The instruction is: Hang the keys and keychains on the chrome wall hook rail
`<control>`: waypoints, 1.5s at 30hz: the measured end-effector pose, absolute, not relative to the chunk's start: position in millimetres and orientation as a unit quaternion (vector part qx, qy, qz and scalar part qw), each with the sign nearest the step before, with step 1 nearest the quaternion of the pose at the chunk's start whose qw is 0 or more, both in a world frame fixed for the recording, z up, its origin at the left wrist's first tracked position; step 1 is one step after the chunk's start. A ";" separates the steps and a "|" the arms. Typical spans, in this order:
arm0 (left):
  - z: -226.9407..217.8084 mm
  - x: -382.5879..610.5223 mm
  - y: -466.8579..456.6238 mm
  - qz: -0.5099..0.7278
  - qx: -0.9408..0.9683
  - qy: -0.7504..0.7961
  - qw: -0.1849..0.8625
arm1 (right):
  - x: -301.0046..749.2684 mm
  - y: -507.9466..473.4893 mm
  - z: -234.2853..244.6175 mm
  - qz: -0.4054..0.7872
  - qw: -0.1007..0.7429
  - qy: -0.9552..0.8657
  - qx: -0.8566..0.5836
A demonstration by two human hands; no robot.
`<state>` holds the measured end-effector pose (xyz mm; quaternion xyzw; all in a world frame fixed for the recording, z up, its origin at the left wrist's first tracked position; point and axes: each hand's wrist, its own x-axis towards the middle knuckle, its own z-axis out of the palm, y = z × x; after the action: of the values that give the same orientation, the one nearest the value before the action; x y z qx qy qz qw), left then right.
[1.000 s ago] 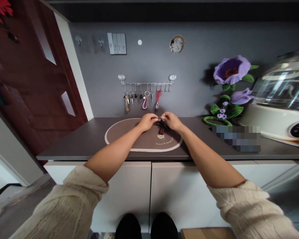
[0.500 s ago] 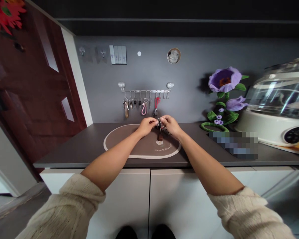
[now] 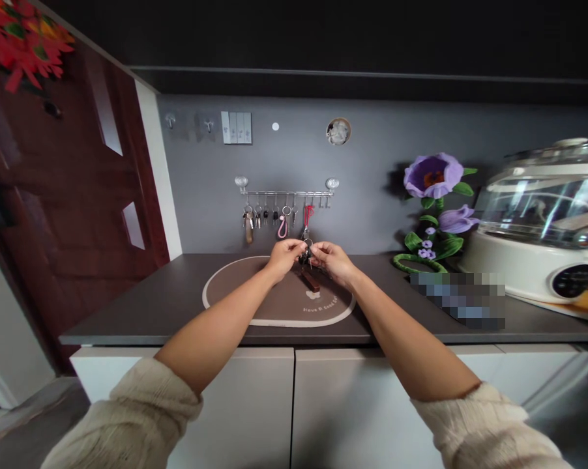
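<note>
Two pinch grips meet at a key bunch [image 3: 307,255], above the mat [image 3: 245,293] toward the back edge of the counter [image 3: 128,319]. The left hand [image 3: 284,259] pinches its ring [image 3: 308,239]; the right hand [image 3: 336,262] pinches the opposite side, whether ring or key being too small to tell. Good handling probably means steadying the ring firmly, fingertips close together, while the brown fob [image 3: 310,281] hangs free.

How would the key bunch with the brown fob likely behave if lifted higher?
The key bunch would probably swing and shift, since its keys hang below a ring held between the left hand and right hand. The brown fob looks stiff, being straight-edged and block-like, so it should tilt rather than bend.
</note>
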<state>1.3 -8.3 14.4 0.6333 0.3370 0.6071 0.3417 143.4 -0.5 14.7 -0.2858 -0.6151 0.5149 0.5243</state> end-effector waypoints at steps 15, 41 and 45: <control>12.6 2.7 -9.0 0.613 0.618 0.322 0.371 | 143.1 -0.9 15.0 0.460 0.549 -0.641 -0.276; 8.3 2.4 -3.2 0.630 0.599 0.372 0.326 | 142.8 17.5 90.1 0.475 0.606 -0.554 -0.317; 6.5 1.5 -0.8 0.626 0.603 0.377 0.320 | 140.6 30.1 100.0 0.471 0.601 -0.552 -0.336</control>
<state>1.5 -0.8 6.5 0.6030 0.3774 0.6255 0.3204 140.6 30.1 100.0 -0.3361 -0.5518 0.4710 0.6006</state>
